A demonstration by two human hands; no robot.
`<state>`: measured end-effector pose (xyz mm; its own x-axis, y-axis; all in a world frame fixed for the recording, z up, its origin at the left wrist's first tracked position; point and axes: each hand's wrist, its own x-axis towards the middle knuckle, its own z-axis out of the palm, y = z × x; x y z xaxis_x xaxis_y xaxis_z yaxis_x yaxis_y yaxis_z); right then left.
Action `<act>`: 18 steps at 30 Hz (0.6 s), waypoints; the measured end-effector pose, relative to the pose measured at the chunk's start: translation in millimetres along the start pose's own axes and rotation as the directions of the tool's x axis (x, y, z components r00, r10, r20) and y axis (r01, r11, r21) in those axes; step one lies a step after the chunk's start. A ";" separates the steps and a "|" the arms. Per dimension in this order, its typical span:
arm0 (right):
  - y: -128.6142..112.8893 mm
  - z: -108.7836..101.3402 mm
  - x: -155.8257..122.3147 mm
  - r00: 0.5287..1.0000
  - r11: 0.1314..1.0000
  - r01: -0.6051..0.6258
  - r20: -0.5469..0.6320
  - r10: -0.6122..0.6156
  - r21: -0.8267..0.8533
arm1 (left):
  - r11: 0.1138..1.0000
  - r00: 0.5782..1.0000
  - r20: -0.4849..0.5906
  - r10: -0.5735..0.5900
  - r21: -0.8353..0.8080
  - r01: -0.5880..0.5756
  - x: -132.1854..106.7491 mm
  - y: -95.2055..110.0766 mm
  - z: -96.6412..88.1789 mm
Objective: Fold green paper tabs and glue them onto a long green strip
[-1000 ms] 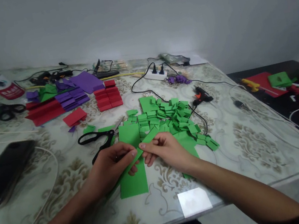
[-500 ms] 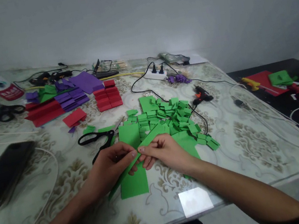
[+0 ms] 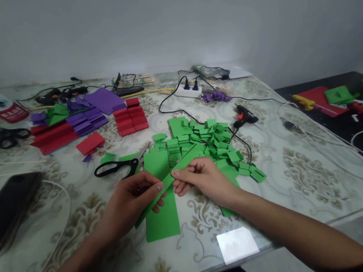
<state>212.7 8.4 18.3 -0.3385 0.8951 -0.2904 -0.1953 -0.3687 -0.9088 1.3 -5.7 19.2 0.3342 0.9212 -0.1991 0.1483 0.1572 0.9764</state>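
A narrow folded strip of green paper (image 3: 167, 184) slants between my hands above the table. My left hand (image 3: 139, 194) pinches its lower part between thumb and fingers. Higher up the strip, my right hand (image 3: 199, 179) grips it the same way, thumb on top. Beneath lies a flat green paper sheet (image 3: 163, 222), partly hidden by the strip and my left hand. Just behind my left hand, black-handled scissors (image 3: 117, 166) rest with their blades on the sheet's edge. A heap of small folded green paper pieces (image 3: 218, 136) spreads behind my right hand.
Folded red papers (image 3: 131, 119) and purple papers (image 3: 86, 120) lie at the back left. A black phone (image 3: 8, 213) is at left. A glue gun (image 3: 245, 116) stands right of the heap, its cord running near a white power strip (image 3: 188, 90).
My hands have moved apart along the strip: the thumbs nearly met before, and now a length of green paper shows between them.
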 end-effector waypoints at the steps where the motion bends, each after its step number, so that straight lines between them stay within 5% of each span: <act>1: 0.6 0.6 0.0 1.000 1.000 -0.004 0.003 0.004 0.006 | 1.000 1.000 -0.003 0.000 -0.003 0.000 -0.1 0.3 0.4; 7: 5.9 3.9 -0.1 0.994 0.997 -0.072 0.087 0.072 -0.005 | 1.000 1.000 -0.020 0.004 -0.020 -0.005 -0.9 1.8 4.1; 18: 0.8 1.8 0.2 0.999 1.000 -0.007 0.045 0.007 -0.011 | 1.000 1.000 -0.009 0.010 0.006 -0.010 -1.6 1.7 -0.4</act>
<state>210.8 7.8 18.1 -0.3806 0.8804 -0.2830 -0.1831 -0.3718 -0.9101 0.6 -6.8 21.2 0.3275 0.9259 -0.1886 0.1507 0.1459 0.9778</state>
